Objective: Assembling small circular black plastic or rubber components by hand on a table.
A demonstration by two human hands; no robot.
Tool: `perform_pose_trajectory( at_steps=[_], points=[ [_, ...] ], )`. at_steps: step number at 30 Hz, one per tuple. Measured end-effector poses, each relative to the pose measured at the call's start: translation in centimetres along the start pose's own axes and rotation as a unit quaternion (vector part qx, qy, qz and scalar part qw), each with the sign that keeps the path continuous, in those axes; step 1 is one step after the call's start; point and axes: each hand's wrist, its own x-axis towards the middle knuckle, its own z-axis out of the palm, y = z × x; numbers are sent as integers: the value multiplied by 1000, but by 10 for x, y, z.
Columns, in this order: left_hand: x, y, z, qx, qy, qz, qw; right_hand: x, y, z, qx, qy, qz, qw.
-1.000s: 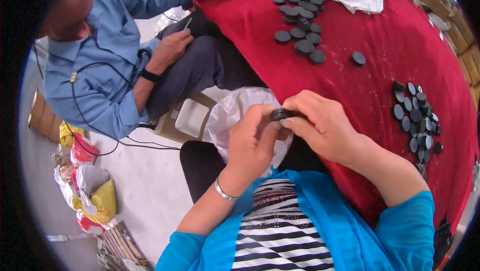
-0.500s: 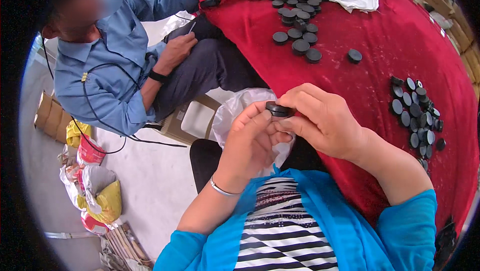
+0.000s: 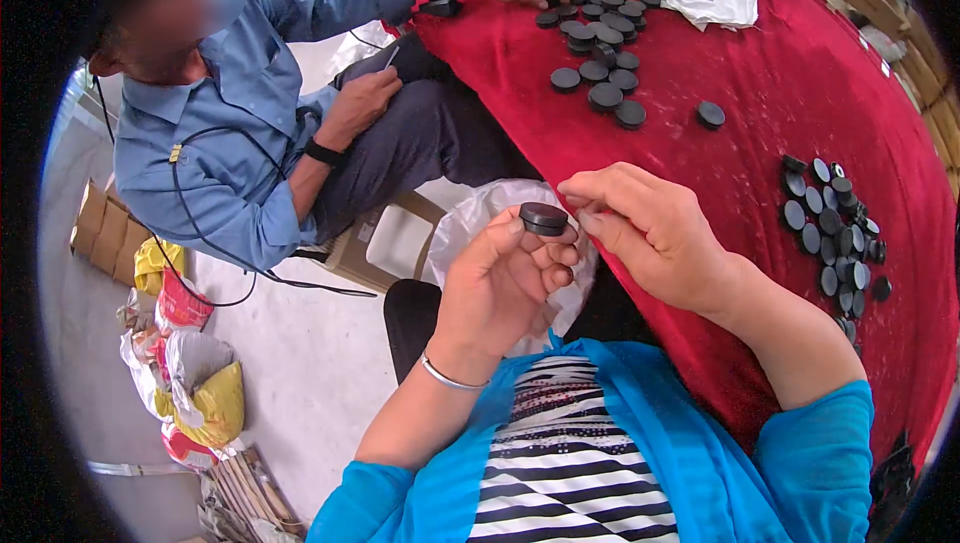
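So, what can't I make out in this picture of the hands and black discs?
All in the head view:
Underside of the black disc in the left hand: faces away from the camera.
Inside of the white bag: mostly behind the left hand.
Palm of the right hand: turned away.
Exact count in the pile of discs: they overlap.
Cardboard boxes: cut off by the dark rim.

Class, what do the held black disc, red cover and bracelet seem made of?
Black disc: perhaps plastic or rubber; smooth-looking, faint sheen, sharply moulded rim. Red cover: probably cloth; matte, draping over the edge. Bracelet: likely metal; silvery, polished-looking highlights.
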Motion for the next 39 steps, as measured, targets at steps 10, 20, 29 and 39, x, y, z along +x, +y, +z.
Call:
perform_pose_trajectory(
  at_steps=[10,20,29,39],
  points=[
    [1,-1,0,19,50,45,998,-1,-4,3,-171,-45,-123,977],
    [3,7,-5,44,62,148,986,-5,8,-4,-279,-54,-95,954],
    [2,6,-2,56,54,136,988,-7,12,3,-225,-29,-115,967],
    [1,4,1,75,51,130,987,-8,15,6,-204,-46,-111,972]
  ],
)
